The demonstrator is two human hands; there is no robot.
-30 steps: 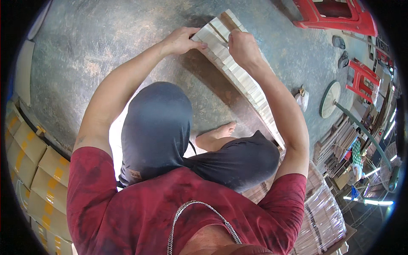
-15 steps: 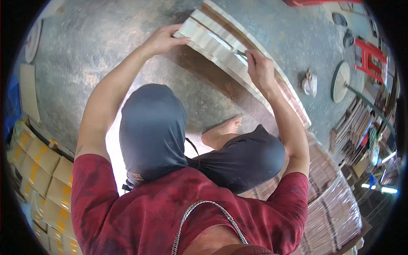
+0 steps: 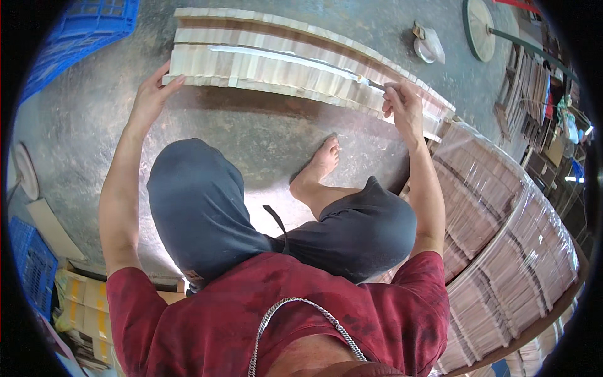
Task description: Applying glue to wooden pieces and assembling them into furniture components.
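Note:
A long stack of pale wood pieces [image 3: 264, 69], set side by side in rows, stretches across the floor in front of me. My left hand [image 3: 154, 93] grips its left end corner, with the thumb on the near edge and the fingers around the end. A white wet-looking streak [image 3: 282, 56] runs along the top of the near row. My right hand [image 3: 403, 100] pinches the dark handle of a small brush [image 3: 364, 80]. The brush tip rests at the right end of the streak; its bristles are too small to make out.
Plastic-wrapped bundles of wood pieces [image 3: 483, 182] stand close on my right. A blue crate [image 3: 88, 38] is at the far left, and cardboard boxes [image 3: 85, 301] are behind on the left. Beyond the stack lie a white bag [image 3: 429, 45] and a round base with a pole [image 3: 478, 28].
The view has turned right, so the stack lies more crosswise. The brush in my right hand has moved rightward along the row, and the white streak is longer. My left hand keeps its hold.

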